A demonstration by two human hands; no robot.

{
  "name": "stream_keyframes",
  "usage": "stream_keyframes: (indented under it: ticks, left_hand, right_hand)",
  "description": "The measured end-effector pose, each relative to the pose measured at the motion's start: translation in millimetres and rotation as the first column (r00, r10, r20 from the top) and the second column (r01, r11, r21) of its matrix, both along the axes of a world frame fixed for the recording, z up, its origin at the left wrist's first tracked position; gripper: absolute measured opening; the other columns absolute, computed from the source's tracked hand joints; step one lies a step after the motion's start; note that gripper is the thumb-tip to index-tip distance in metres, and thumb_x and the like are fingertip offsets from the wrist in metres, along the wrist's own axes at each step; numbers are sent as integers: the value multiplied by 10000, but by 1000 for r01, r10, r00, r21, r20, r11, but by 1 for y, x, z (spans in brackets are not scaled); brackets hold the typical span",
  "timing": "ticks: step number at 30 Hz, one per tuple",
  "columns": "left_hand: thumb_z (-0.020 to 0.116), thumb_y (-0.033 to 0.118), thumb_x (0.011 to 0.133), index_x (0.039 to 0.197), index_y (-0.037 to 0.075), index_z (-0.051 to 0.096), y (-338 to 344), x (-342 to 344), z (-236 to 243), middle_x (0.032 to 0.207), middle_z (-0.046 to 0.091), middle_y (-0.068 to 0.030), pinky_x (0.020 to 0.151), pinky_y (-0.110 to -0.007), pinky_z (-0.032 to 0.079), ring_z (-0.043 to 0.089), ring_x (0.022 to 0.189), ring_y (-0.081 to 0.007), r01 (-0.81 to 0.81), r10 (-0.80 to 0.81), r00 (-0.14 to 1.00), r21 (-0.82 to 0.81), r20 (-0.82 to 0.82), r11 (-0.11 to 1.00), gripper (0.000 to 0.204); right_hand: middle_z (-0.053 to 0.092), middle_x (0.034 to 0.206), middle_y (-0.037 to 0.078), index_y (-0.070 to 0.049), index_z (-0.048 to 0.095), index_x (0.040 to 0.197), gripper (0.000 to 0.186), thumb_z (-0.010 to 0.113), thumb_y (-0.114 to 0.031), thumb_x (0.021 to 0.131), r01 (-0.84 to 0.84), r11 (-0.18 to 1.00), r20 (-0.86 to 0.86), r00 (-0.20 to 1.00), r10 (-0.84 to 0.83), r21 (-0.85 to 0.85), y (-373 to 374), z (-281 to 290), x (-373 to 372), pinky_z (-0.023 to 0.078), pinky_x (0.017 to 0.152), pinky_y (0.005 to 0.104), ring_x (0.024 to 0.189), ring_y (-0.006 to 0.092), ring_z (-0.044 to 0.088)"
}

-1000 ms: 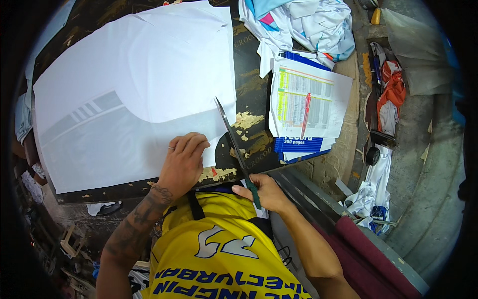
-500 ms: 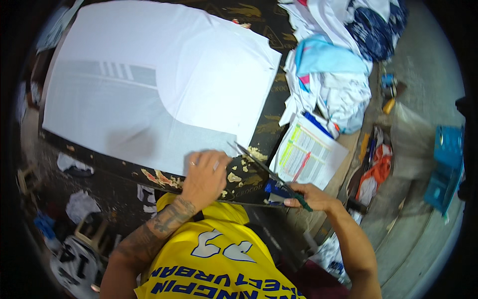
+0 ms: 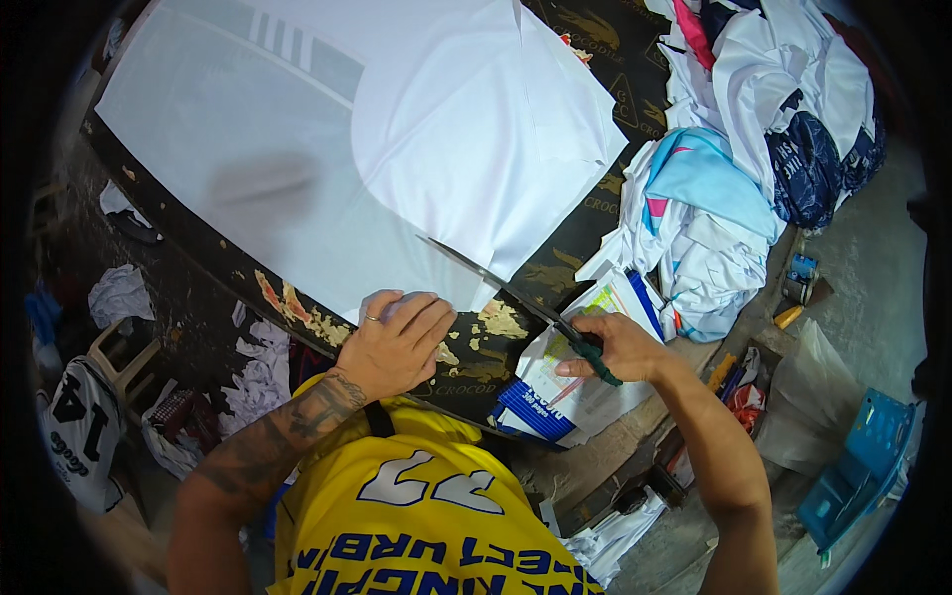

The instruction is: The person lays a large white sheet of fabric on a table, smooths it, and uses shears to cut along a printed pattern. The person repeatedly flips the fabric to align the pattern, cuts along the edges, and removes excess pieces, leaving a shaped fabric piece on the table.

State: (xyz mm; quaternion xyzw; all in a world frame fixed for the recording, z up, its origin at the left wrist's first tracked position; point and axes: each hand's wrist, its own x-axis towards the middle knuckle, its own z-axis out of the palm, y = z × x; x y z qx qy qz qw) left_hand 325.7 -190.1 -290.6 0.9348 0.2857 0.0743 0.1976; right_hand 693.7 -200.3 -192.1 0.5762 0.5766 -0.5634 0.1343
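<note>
A large white cloth piece (image 3: 456, 139) lies spread on a dark tabletop, with grey shading and a curved line showing through it. My left hand (image 3: 397, 342) rests on the cloth's near edge, fingers stretched out and close together, holding nothing. In my right hand (image 3: 623, 349) is a pair of scissors (image 3: 493, 279), gripped by its green-wrapped handle. Its long blades reach left over the near right part of the cloth and look almost together. Whether the lower blade is under the cloth cannot be made out. A printed paper stack (image 3: 565, 382) lies below my right hand.
White and light blue garments (image 3: 704, 218) are heaped at the right of the dark table (image 3: 585, 213), whose surface is peeling near me. A blue plastic chair (image 3: 863, 476) stands on the floor at right. Crumpled white cloths (image 3: 263, 377) lie at lower left.
The scissors have moved forward, their blades now over the cloth and closer together than before. My left hand stays near the cloth's edge, slightly lower. The whole view has shifted and turned.
</note>
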Motion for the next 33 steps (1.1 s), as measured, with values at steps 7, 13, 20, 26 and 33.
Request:
stream_keyframes:
  ticks: [7, 13, 20, 26, 33]
  left_hand:
    - [707, 328, 893, 1393, 85, 656, 3, 1, -2, 1425, 618, -45, 1184, -523, 338, 523, 1391, -214, -4, 3, 999, 12, 54, 1000, 559]
    - [704, 339, 906, 1401, 91, 654, 2, 0, 1, 1431, 618, -37, 1184, -521, 338, 524, 1389, -205, 4, -4, 999, 9, 37, 1000, 556]
    - [732, 343, 840, 1332, 95, 714, 2, 0, -3, 1423, 610, -12, 1154, -494, 367, 518, 1381, -210, -30, 24, 995, 60, 96, 998, 551]
    - [735, 337, 839, 1338, 85, 707, 3, -1, -1, 1432, 600, -26, 1158, -495, 366, 508, 1393, -222, -18, 14, 994, 40, 105, 999, 560]
    - [739, 337, 840, 1351, 84, 699, 2, 0, -2, 1439, 586, -30, 1162, -500, 364, 495, 1405, -227, -12, 9, 996, 36, 90, 999, 572]
  right_hand:
    - [539, 652, 72, -31, 667, 841, 593, 936, -559, 840, 75, 978, 56, 996, -65, -194, 2, -2, 0, 415, 620, 403, 628, 230, 527]
    - [452, 631, 17, -44, 595, 806, 633, 902, -594, 866, 45, 995, 20, 999, -43, -94, 19, 0, -17, 380, 596, 372, 630, 148, 466]
    - [425, 633, 12, -54, 559, 803, 645, 890, -602, 876, 121, 979, -14, 992, -124, -165, 23, 2, -26, 371, 604, 357, 638, 144, 452]
    - [422, 626, 2, -55, 560, 790, 636, 895, -588, 878, 151, 978, -29, 987, -157, -141, 18, -2, -29, 370, 604, 357, 634, 140, 440]
    - [430, 601, -6, -50, 613, 804, 615, 929, -576, 841, 95, 990, 42, 995, -91, -100, 27, -10, -36, 364, 579, 359, 605, 143, 430]
